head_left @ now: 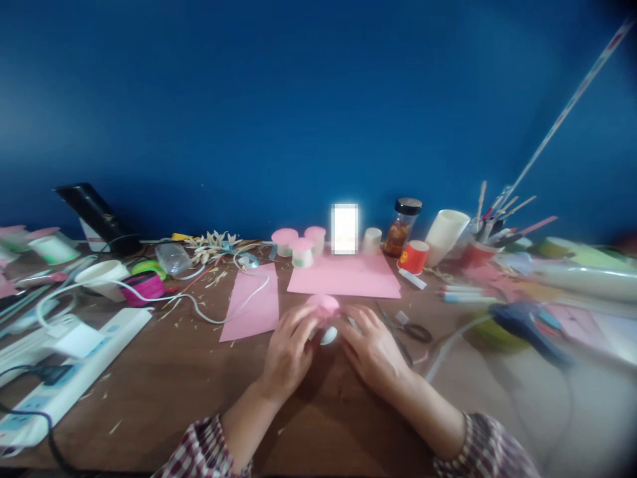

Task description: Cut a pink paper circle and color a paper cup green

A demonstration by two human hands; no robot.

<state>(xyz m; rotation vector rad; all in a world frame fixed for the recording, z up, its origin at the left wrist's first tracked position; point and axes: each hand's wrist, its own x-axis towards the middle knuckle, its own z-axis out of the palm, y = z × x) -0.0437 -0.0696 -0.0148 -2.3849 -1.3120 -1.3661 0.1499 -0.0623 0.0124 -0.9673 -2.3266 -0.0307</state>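
My left hand (288,348) and my right hand (372,345) meet at the middle of the brown table (164,392), fingers curled around a small pink-topped cup (324,313) lying between them. Its white body shows just below the pink top. Both hands grip it from either side. Behind it lie two pink paper sheets, a large sheet (346,275) and a narrower sheet (251,305) to the left.
Scissors (405,326) lie right of my hands. A blue glue gun (527,325), pens and cups crowd the right. Several pink-capped cups (301,247), a jar (402,227) and a red cup (414,256) stand behind. A white power strip (74,372) and cables lie left.
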